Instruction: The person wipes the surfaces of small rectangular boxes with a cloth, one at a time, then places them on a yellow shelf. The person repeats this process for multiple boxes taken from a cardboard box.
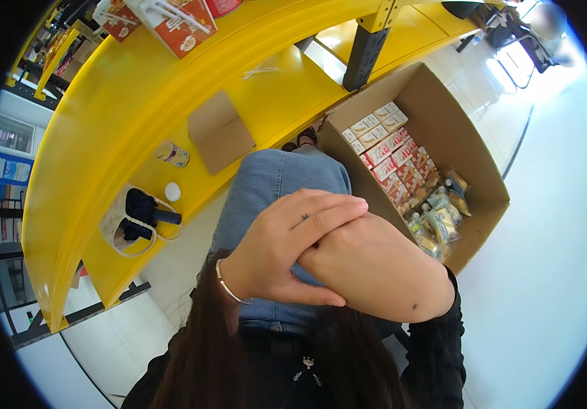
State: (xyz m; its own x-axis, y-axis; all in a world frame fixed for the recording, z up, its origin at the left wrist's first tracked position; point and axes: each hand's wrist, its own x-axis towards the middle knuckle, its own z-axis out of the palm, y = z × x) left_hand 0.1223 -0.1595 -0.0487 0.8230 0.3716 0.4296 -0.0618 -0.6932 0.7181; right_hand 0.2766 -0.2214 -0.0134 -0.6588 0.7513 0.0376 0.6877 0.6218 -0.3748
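My left hand (292, 228), with a silver bangle at its wrist, lies across my right wrist above my lap. Its fingers reach over the top, and the thumb stretches along the near side, clasping it. My bent right arm comes in from the lower right. The back of my right hand (327, 253) shows in part; its fingers are hidden under the left hand. Below both is my leg in blue jeans (266, 178). Close by on the right stands an open cardboard box (471, 129) with rows of small drink cartons (395, 155) and several bagged snacks (440, 221).
A yellow shelf (136, 102) curves along the left and front. Its lower board holds a flat cardboard piece (222, 133), a clear jar (172, 154), a white lid (172, 191) and a rope-handled bag (117, 221). Drink cartons (183, 28) stand above. A dark post (366, 56) rises beside the box.
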